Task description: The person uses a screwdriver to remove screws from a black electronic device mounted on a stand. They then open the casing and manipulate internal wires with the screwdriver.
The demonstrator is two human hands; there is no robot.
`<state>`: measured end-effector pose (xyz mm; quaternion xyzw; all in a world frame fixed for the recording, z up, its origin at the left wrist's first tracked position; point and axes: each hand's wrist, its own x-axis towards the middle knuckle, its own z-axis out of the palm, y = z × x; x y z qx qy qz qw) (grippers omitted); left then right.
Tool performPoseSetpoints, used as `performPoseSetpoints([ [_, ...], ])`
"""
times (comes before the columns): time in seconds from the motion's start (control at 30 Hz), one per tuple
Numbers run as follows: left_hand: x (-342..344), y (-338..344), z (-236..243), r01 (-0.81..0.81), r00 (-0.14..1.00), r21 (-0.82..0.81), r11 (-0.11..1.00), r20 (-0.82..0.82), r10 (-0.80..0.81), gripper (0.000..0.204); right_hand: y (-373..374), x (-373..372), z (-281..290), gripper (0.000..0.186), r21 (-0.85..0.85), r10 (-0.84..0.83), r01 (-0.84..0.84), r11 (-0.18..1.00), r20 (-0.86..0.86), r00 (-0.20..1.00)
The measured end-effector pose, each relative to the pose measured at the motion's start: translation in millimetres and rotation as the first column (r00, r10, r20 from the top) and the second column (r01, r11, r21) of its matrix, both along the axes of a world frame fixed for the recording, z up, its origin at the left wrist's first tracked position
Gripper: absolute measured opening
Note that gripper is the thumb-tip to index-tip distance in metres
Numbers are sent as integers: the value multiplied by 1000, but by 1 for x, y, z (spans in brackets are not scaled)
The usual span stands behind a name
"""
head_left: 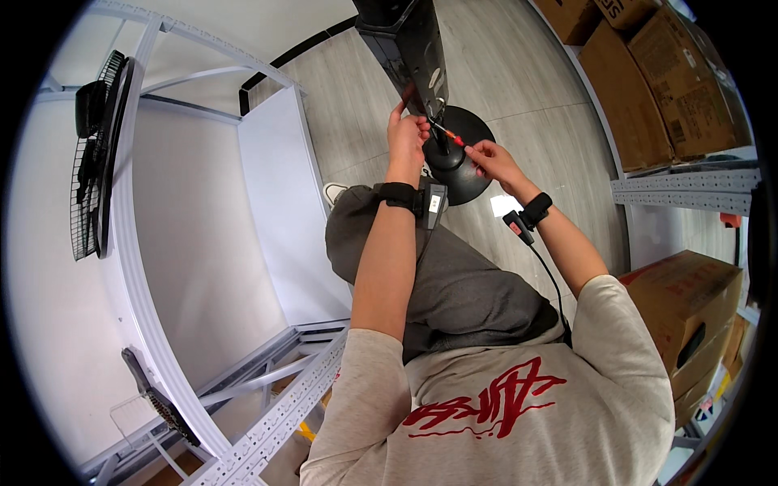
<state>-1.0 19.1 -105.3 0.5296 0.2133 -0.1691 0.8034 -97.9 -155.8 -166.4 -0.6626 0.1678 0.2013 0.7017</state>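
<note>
A tall black column [397, 44] rises from a round black base [459, 185] on the floor, with small wires [440, 107] showing low on its side. A slim tool like a screwdriver [455, 138], red and orange at the handle, points toward those wires. My right hand [493, 164] pinches the handle's end. My left hand [405, 138] is against the column's lower part, fingers curled; what they grip is hidden. Both wrists wear black straps with small devices.
A white metal rack [128, 219] with black mesh items [96, 154] stands at the left. Cardboard boxes [624, 89] sit on shelving at the upper right, with more boxes [681, 296] at the lower right. Grey floor [535, 73] surrounds the base. My legs are bent beneath my arms.
</note>
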Motion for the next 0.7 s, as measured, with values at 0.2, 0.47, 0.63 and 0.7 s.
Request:
performPoseSetpoints([
  [0.2, 0, 0, 1, -6, 1000, 5, 1000, -6, 6, 60, -4, 2, 1, 31, 17, -29, 29, 999, -11, 1000],
  [0.47, 0, 0, 0, -10, 1000, 0, 1000, -5, 10, 60, 7, 0, 0, 32, -47, -46, 48, 998, 58, 997],
  [0.63, 0, -1, -1, -6, 1000, 0, 1000, -4, 6, 60, 5, 4, 0, 30, -73, -2, 1, 997, -10, 1000],
  [0.7, 0, -2, 1, -6, 1000, -2, 1000, -8, 6, 59, 3, 7, -3, 30, -75, 12, -14, 997, -27, 1000],
])
